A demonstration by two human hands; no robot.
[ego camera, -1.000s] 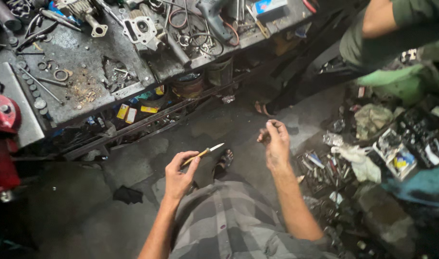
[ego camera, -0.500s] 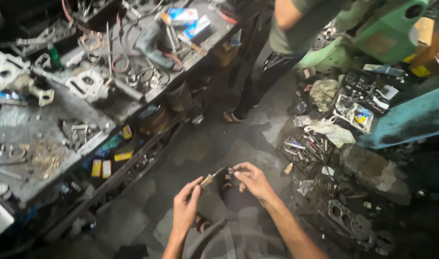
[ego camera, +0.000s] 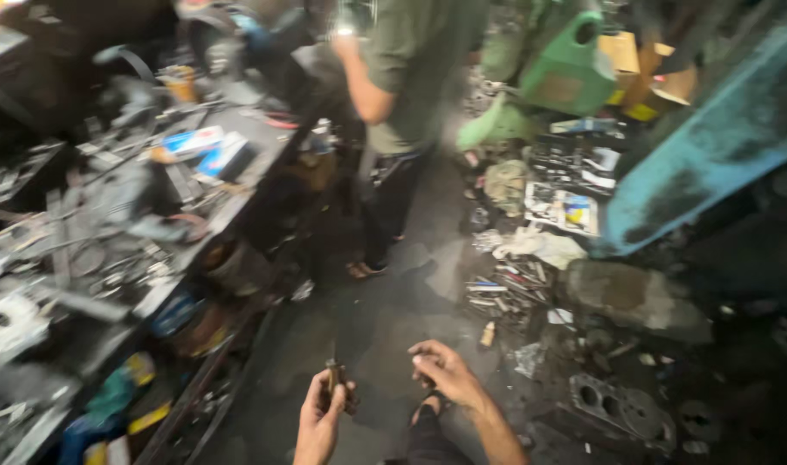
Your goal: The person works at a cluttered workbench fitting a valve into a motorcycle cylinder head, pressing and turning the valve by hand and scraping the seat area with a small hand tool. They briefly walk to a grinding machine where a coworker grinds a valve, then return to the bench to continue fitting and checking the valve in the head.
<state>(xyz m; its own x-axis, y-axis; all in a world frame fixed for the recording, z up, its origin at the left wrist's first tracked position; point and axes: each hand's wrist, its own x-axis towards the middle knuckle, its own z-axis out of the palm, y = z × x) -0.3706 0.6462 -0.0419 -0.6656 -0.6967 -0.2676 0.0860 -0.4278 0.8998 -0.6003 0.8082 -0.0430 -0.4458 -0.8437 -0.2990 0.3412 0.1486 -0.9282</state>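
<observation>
A cluttered grey metal worktop [ego camera: 109, 250] strewn with parts fills your left, and a person in a green shirt [ego camera: 410, 77] stands ahead. Your left hand [ego camera: 320, 422] wraps a small brown-handled tool [ego camera: 333, 379] above the floor; your right hand [ego camera: 445, 372] curls nearby, its grip contents unclear.

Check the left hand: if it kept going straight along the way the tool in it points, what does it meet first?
The left hand grips a small brown-handled tool pointing up-frame over dark concrete floor. That line looks free until the standing person's sandalled foot. Depth is blurred, so treat this as likely, not sure.
</observation>
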